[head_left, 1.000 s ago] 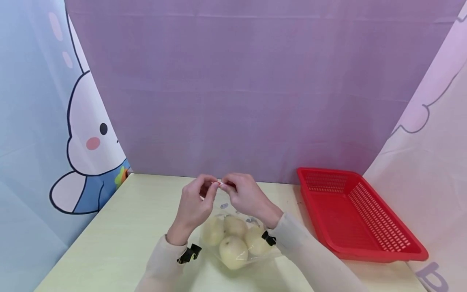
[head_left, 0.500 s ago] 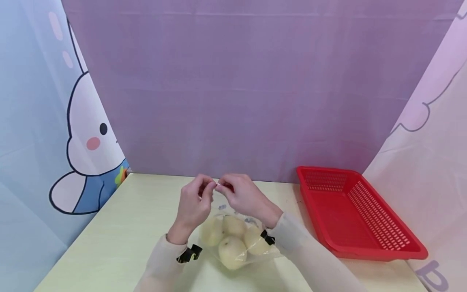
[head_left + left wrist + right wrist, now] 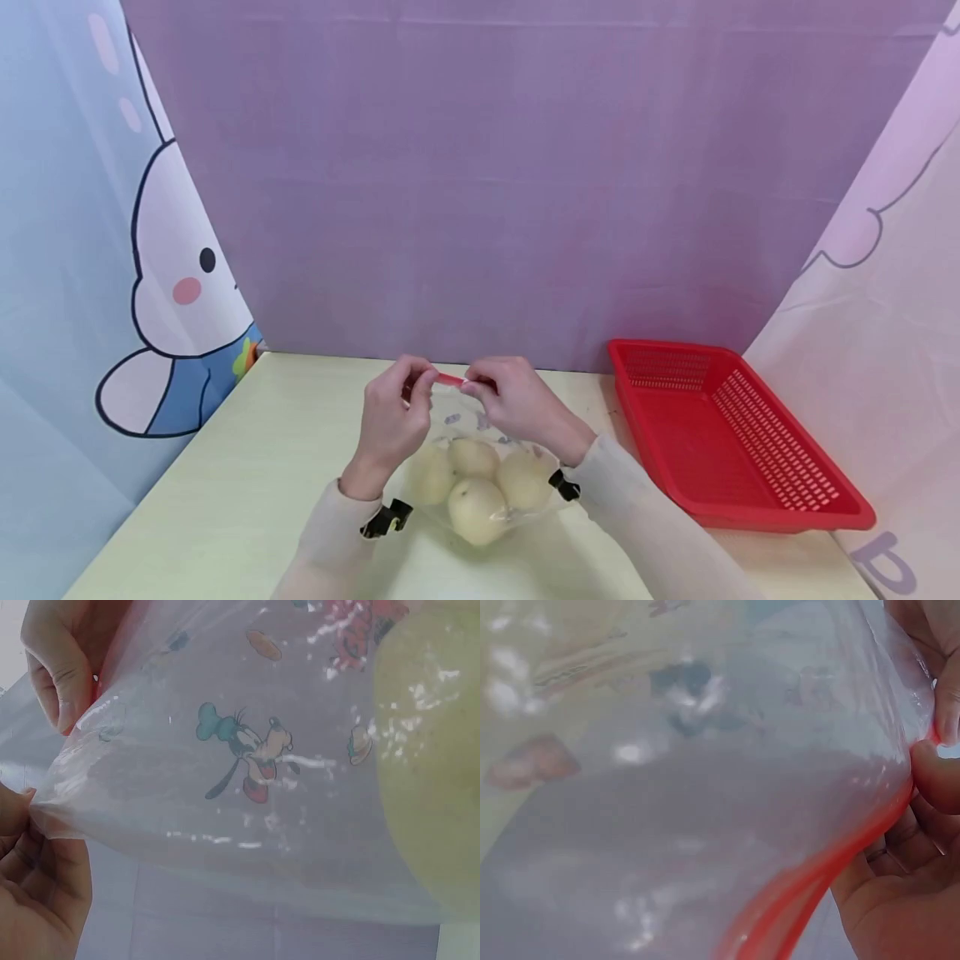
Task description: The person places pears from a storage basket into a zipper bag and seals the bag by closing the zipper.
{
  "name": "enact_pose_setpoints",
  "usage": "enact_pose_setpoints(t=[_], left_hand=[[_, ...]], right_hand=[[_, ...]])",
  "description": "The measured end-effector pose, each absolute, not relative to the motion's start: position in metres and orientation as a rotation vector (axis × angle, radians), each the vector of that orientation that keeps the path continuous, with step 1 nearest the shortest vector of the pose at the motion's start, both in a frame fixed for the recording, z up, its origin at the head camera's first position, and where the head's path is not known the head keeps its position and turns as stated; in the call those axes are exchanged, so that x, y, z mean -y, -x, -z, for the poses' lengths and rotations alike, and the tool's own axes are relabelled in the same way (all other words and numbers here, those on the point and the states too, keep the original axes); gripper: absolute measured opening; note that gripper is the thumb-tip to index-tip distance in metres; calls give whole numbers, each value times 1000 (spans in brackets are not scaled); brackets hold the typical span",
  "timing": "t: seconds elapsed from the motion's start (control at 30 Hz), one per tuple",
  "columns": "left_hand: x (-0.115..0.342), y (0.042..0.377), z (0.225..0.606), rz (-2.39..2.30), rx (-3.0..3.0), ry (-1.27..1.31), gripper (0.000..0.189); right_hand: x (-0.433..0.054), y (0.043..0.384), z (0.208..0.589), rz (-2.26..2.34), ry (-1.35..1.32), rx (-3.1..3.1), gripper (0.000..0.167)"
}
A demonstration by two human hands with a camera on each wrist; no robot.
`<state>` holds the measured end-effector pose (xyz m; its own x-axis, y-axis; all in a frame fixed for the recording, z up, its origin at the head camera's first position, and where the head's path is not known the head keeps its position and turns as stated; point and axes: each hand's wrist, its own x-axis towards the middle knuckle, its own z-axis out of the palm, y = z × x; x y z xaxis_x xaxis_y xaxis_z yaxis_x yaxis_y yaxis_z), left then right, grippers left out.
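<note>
A clear plastic bag [image 3: 452,421] with printed cartoon figures and a red strip along its mouth stands on the table. Several round, pale yellow fruits [image 3: 477,508], like pears, fill its lower part. My left hand [image 3: 395,414] pinches the left part of the red strip between thumb and fingers. Close by on the right, my right hand [image 3: 519,402] pinches the same strip, with a short red stretch showing between the two. In the left wrist view a cartoon dog's head [image 3: 251,754] shows on the taut film. The red edge [image 3: 825,862] runs from the fingers in the right wrist view.
A red plastic basket [image 3: 705,512] with slotted sides stands on the right of the pale yellow table [image 3: 202,508]. Behind the table hangs a purple cloth [image 3: 480,183]. Printed curtains flank both sides, the left one [image 3: 52,275] with a cartoon animal.
My hands have moved apart from almost touching, mostly the right one to the right, so more red strip shows between them. The fruits in the bag have shifted slightly.
</note>
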<state>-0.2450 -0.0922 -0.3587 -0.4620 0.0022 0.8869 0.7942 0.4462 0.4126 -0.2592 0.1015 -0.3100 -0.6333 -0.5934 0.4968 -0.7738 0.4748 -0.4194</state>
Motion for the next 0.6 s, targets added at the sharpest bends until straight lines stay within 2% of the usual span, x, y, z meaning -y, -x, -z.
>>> enact_pose_setpoints(t=[0.6], left_hand=[[97, 243, 357, 1102, 1794, 666, 10]], right_hand=[[-108, 262, 309, -822, -1205, 2381, 8]])
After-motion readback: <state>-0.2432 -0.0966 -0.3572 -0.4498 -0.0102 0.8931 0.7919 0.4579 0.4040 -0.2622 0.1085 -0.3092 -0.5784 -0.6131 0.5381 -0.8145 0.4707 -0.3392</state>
